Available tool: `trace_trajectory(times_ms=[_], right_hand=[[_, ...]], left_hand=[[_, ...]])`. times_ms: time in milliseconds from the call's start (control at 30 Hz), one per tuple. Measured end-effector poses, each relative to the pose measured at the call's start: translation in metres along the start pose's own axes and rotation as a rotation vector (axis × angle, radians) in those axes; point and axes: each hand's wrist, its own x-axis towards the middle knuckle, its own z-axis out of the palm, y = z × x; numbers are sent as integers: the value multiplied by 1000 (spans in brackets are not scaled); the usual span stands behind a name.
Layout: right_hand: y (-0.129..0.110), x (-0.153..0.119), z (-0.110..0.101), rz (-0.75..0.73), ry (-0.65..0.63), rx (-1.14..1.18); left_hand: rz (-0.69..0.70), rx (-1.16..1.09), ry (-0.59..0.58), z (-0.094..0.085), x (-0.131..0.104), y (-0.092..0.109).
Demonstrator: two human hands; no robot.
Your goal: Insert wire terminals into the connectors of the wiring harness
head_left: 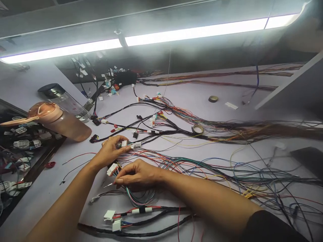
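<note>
Two bottles [63, 116], two tape rolls [198, 129], perhaps.

right hand [137, 174]: fingertips curl under, what they pinch is hidden
left hand [111, 150]: thumb covers part of white connector [123, 143]
wire bundle [264, 129]: blurs toward tabletop's right edge, colours unreadable
parts tray [17, 148]: cut by left picture edge, contents too small to tell
connector cluster [113, 82]: far edge, too small to sort
dark object [308, 161]: right edge, cut off, unidentifiable
</note>
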Motion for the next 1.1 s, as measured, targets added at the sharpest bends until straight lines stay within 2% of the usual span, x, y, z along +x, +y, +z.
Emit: trace_trajectory(times_ms=[167, 300, 400, 600, 800, 1100], right_hand=[[-5, -3, 0, 6, -55, -82], [-10, -7, -1, 36, -115, -65], [-12, -8, -1, 51, -120, -41], [-12, -7, -3, 39, -99, -18], [-14, -6, -4, 33, -118, -6], [-15, -6, -4, -15, -133, -19]], left_hand=[[-4, -315, 150, 5, -26, 12], [-78, -605, 181, 16, -48, 8], [-114, -701, 192, 20, -56, 6], [-195, -766, 171, 15, -56, 11], [-178, -751, 148, 13, -54, 8], [-240, -718, 159, 13, -53, 10]])
